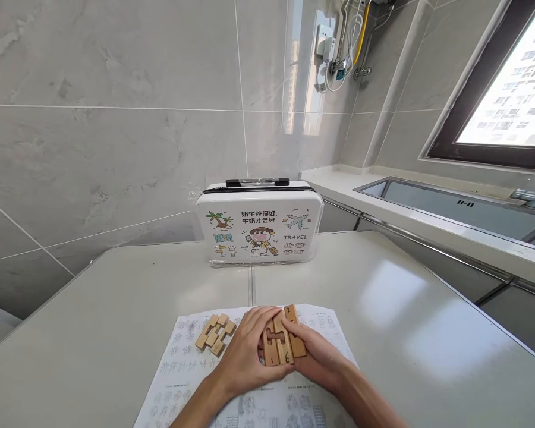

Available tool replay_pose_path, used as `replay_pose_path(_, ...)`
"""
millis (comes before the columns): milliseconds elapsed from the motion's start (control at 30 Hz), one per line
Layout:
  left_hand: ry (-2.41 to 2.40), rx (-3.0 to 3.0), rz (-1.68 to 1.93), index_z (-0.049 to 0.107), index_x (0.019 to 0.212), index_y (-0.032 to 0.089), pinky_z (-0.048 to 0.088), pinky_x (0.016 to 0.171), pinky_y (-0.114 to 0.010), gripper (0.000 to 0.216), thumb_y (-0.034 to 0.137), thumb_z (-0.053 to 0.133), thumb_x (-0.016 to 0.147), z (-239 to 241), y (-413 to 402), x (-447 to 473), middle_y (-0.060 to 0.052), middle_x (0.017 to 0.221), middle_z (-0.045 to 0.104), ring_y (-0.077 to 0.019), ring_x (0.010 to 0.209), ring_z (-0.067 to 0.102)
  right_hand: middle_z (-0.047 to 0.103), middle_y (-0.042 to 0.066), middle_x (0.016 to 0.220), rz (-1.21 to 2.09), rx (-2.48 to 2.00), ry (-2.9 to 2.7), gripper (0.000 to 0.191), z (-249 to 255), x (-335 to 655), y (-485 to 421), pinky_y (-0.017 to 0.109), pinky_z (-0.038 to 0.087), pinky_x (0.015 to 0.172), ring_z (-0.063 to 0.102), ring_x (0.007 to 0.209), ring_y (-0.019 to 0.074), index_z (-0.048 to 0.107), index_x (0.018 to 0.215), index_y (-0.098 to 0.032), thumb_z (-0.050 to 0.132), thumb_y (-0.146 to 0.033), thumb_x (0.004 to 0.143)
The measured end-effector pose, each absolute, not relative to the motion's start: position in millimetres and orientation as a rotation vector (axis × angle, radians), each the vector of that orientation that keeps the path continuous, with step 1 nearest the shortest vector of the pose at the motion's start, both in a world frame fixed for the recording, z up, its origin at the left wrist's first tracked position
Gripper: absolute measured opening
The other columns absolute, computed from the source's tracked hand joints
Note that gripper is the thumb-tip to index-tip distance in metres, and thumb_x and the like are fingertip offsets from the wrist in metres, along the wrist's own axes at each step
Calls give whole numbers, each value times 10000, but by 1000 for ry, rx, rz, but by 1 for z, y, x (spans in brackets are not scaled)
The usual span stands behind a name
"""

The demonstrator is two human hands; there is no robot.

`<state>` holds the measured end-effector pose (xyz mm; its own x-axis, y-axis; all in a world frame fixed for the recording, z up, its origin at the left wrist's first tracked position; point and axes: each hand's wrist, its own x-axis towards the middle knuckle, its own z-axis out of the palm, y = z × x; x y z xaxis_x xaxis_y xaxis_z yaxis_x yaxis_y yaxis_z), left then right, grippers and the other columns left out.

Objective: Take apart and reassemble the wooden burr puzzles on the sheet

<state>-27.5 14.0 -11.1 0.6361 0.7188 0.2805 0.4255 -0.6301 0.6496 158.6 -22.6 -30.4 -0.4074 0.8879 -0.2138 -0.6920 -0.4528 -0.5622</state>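
Note:
Between my two hands is a group of flat wooden puzzle pieces (285,352), some marked with numbers such as 1 and 2, with cut-out notches. My left hand (246,348) curls round their left side, thumb along the bottom edge. On the right, my right hand (318,353) grips the piece marked 2 (290,312), its thumb across the face; that piece sits shifted upward from the others. Left of my left hand, several small wooden pieces (216,334) lie together on the printed sheet (173,368). Parts of the held pieces are hidden by my fingers.
A white table (116,327) carries the sheet. At its back stands a white cartoon-printed case (223,208) in clear plastic, with a black handle (257,182). To the right run a counter with a sink (455,205) and a tap (532,196). A tiled wall (138,160) rises behind.

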Motion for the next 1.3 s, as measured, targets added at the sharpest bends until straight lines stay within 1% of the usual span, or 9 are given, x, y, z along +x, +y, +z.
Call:
replay_pose_path(267, 913, 1952, 970, 503, 1462, 321, 397, 1224, -530, 832, 334, 906, 734, -9, 12, -27, -102, 1510, 552, -349, 1413, 518, 774, 122, 1036, 2023, -532, -435, 439, -30, 162, -20, 409, 565, 887, 736, 993, 272, 729, 1190, -137, 629, -531, 1025)
replay_pose_path(433, 755, 1248, 1052, 380, 1528, 286, 532, 1059, -472, 852, 385, 854, 826, -3, 12, -21, -107, 1255, 694, -262, 1137, 685, 716, 61, 946, 1888, -585, -354, 363, -33, 170, -15, 275, 572, 722, 678, 781, 156, 722, 1178, -144, 736, -448, 980)
replay_pose_path(567, 712, 972, 989, 486, 1490, 279, 564, 945, -370, 809, 247, 897, 794, 5, 9, -21, -97, 1304, 665, -196, 1034, 677, 575, -26, 776, 1823, -625, -359, 334, -34, 178, -11, 149, 330, 380, 439, 496, 53, 708, 1103, -182, 764, -476, 956)
replay_pose_path(733, 658, 825, 924, 566, 1473, 220, 554, 903, -307, 737, 177, 885, 810, 3, 8, -23, -76, 1148, 712, -181, 1019, 675, 463, -75, 674, 1840, -589, -441, 385, -33, 182, -9, 135, 166, 307, 218, 411, 25, 671, 1010, -194, 698, -576, 963)
replay_pose_path(933, 681, 789, 930, 661, 1378, 248, 570, 881, -271, 560, 196, 862, 858, -4, 11, -22, -115, 1569, 542, -176, 1025, 717, 476, -77, 683, 1787, -631, -535, 354, -33, 182, -10, 131, 200, 321, 260, 416, 21, 578, 869, -199, 736, -505, 948)
replay_pose_path(1000, 665, 780, 910, 678, 1334, 215, 581, 886, -263, 521, 203, 873, 850, -4, 12, -22, -140, 1571, 542, -173, 1034, 709, 526, -74, 710, 1709, -691, -581, 377, -34, 181, -11, 132, 213, 328, 304, 406, 21, 535, 873, -224, 741, -531, 944)
replay_pose_path(1067, 652, 783, 881, 676, 1307, 185, 605, 839, -267, 495, 244, 874, 857, -5, 12, -21, -161, 1473, 614, -157, 952, 705, 553, -86, 721, 1647, -751, -619, 376, -34, 180, -12, 136, 205, 326, 322, 381, 22, 529, 946, -256, 731, -574, 941)
replay_pose_path(1167, 651, 843, 854, 640, 1293, 190, 572, 553, -236, 482, 414, 818, 905, -8, 11, -19, -105, 1145, 710, -100, 653, 607, 536, -104, 677, 1566, -860, -729, 399, -31, 178, -14, 147, 187, 324, 283, 337, 18, 553, 1101, -285, 654, -646, 965)
replay_pose_path(1300, 649, 995, 772, 606, 1181, 200, 213, 375, -136, 458, 587, 699, 955, -12, 9, -17, 68, 726, 506, -21, 451, 223, 496, -92, 652, 1360, -998, -931, 428, -22, 171, -19, 177, 212, 345, 251, 362, 35, 593, 1088, -257, 544, -675, 1010)
